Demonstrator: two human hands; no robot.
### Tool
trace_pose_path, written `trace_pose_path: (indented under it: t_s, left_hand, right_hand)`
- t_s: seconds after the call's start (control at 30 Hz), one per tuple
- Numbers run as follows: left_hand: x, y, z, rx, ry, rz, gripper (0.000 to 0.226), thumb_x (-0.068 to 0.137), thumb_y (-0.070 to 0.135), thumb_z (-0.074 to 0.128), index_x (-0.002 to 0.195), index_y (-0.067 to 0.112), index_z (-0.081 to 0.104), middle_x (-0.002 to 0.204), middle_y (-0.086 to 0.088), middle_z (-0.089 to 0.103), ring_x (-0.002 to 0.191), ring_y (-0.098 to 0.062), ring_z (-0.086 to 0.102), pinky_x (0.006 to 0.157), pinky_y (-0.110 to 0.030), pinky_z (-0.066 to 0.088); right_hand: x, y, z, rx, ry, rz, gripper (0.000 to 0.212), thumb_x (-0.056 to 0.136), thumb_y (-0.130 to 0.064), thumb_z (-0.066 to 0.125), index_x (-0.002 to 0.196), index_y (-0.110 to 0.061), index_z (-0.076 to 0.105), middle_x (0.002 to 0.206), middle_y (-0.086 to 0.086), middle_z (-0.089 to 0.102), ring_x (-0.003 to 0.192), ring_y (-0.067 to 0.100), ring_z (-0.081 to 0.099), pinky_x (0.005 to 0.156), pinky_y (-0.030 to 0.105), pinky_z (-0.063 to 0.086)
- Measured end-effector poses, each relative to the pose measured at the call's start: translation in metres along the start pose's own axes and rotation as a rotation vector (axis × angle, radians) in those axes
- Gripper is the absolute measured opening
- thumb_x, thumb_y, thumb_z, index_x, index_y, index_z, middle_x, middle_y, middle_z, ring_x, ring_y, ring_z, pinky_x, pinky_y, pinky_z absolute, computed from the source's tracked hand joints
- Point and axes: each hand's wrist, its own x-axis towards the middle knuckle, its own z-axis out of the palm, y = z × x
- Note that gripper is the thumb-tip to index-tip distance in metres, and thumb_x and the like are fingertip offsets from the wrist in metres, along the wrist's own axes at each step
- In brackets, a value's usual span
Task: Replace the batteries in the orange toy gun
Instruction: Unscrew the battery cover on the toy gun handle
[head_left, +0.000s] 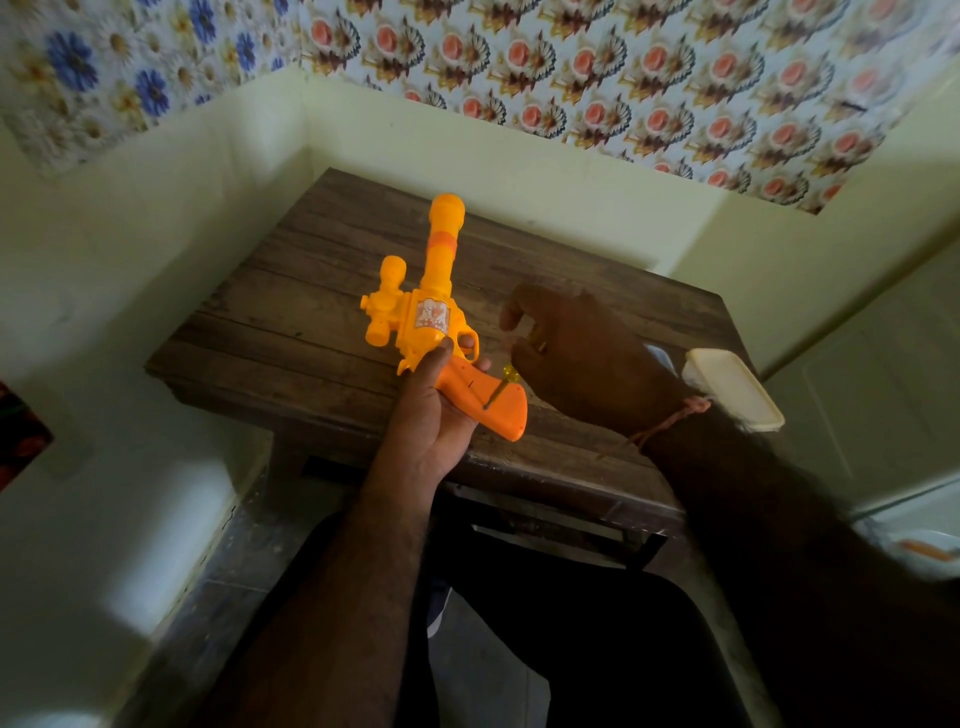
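A dark wooden plank table (322, 291) stands in a corner of pale yellow walls (171, 218), topped by floral wallpaper (613, 67); light falls across the grey floor (208, 597) below.

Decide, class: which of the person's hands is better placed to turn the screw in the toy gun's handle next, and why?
The right hand. It already holds the small screwdriver, whose tip sits on the orange handle of the toy gun. The left hand is busy gripping the gun, steadying it above the wooden table.
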Motion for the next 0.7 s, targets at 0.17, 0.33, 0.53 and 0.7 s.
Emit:
trace_pose_path:
  t_s: [0.17, 0.33, 0.53, 0.7]
  left_hand:
    - [-0.0003, 0.0002, 0.0004, 0.0, -0.011, 0.0, 0.05, 0.099, 0.022, 0.053, 0.148, 0.019, 0.04, 0.114, -0.007, 0.061, 0.096, -0.021, 0.063, 0.066, -0.039, 0.058]
    - [0.001, 0.0003, -0.0007, 0.029, -0.045, 0.021, 0.057, 0.098, 0.022, 0.054, 0.151, 0.018, 0.033, 0.106, -0.005, 0.059, 0.088, -0.021, 0.06, 0.068, -0.039, 0.056]
    - [-0.0015, 0.0006, 0.0013, 0.019, -0.041, 0.009, 0.053, 0.098, 0.02, 0.052, 0.149, 0.02, 0.038, 0.105, -0.005, 0.061, 0.079, -0.016, 0.066, 0.061, -0.033, 0.057]
    - [-0.0003, 0.0007, -0.0006, 0.045, -0.06, 0.032, 0.058, 0.097, 0.023, 0.055, 0.151, 0.022, 0.034, 0.104, -0.004, 0.059, 0.085, -0.02, 0.059, 0.068, -0.04, 0.056]
  right_hand:
    - [0.0003, -0.0003, -0.0019, -0.015, -0.041, 0.005, 0.027, 0.083, -0.018, 0.061, 0.109, -0.018, 0.054, 0.089, -0.006, 0.051, 0.077, 0.014, 0.052, 0.056, 0.017, 0.035]
    - [0.0005, 0.0007, 0.0017, -0.001, -0.011, 0.019, 0.011, 0.092, -0.019, 0.052, 0.099, -0.013, 0.059, 0.088, 0.003, 0.065, 0.069, 0.016, 0.056, 0.056, 0.026, 0.039]
    - [0.0006, -0.0003, 0.0, 0.07, -0.064, 0.056, 0.015, 0.085, -0.017, 0.056, 0.1, -0.02, 0.056, 0.08, -0.009, 0.052, 0.068, 0.007, 0.05, 0.055, 0.021, 0.037]
    - [0.0019, 0.0011, 0.0019, 0.014, -0.025, 0.039, 0.011, 0.093, -0.017, 0.05, 0.099, -0.014, 0.058, 0.09, 0.005, 0.066, 0.072, 0.02, 0.06, 0.063, 0.032, 0.048]
